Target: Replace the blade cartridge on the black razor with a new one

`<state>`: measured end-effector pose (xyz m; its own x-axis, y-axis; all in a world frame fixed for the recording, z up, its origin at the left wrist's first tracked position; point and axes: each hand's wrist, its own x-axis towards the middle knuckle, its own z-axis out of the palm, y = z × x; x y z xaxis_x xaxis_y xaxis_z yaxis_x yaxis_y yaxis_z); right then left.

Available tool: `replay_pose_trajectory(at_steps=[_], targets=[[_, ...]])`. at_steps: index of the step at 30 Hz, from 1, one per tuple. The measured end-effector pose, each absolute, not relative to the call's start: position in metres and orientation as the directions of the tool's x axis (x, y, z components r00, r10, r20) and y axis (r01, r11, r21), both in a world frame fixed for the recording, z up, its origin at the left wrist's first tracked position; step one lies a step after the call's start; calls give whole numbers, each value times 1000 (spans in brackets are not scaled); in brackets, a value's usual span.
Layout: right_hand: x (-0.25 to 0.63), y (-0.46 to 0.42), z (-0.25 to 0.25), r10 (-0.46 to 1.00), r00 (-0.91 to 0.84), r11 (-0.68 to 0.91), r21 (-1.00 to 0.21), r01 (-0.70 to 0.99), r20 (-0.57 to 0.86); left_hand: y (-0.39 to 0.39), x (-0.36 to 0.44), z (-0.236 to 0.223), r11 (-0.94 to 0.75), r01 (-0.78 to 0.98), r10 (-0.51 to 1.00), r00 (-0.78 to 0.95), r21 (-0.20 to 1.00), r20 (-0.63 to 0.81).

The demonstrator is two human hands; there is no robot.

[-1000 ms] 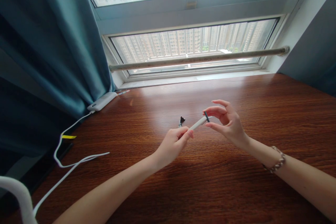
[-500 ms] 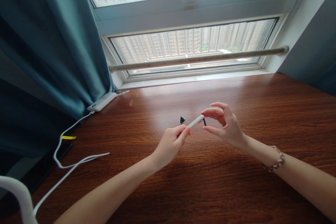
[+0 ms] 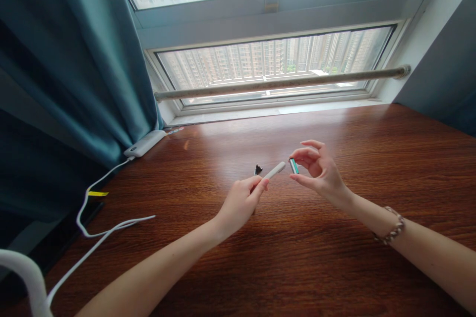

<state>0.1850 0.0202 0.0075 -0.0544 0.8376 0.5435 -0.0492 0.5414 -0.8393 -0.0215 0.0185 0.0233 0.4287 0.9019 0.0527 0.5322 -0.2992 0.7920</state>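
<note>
My left hand (image 3: 241,203) is closed around the lower end of a slim white stick-shaped handle (image 3: 274,171), whose ribbed tip points up and right. A small dark-headed piece (image 3: 257,169) pokes up just behind my left fingers; whether I hold it I cannot tell. My right hand (image 3: 322,173) pinches a small green and silver cartridge-like piece (image 3: 293,165) between thumb and forefinger, the other fingers curled apart. That piece sits a short gap from the white tip, not touching it. Both hands hover over the brown wooden table (image 3: 297,257).
A white power bank (image 3: 144,143) lies at the table's back left by the teal curtain (image 3: 74,59). Its white cable (image 3: 111,228) loops along the left edge past a yellow tag (image 3: 97,193). A window with a metal rail (image 3: 282,81) runs behind the table.
Half a second ago my right fingers held the small piece against the white tip. Now the piece is off the tip, with my right hand slightly up and to the right.
</note>
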Motion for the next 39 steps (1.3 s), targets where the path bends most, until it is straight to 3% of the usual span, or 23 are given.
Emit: replay_pose_trajectory(at_steps=[6,12,16,20,24,28,39], targets=[[183,18,8,827,-113,547,-835,-59,550,16,-20,23,-235,376,864,503,897,15],[182,16,8,841,-107,519,-846,-119,531,18,-21,22,-254,421,890,454,871,41],[182,16,11,870,-84,469,-868,-160,486,19,-21,21,-207,347,892,452,915,31],[180,16,12,958,-68,245,-919,-308,278,18,-20,23,-176,256,893,448,951,45],[181,19,6,995,-95,-23,-867,-498,28,18,-19,27,-153,188,904,422,970,61],[182,21,0,989,-110,-138,-838,-528,-94,20,-19,28,-143,172,904,423,975,58],[180,17,7,997,-20,-78,-881,-467,-78,19,-18,22,-74,199,876,481,977,-31]])
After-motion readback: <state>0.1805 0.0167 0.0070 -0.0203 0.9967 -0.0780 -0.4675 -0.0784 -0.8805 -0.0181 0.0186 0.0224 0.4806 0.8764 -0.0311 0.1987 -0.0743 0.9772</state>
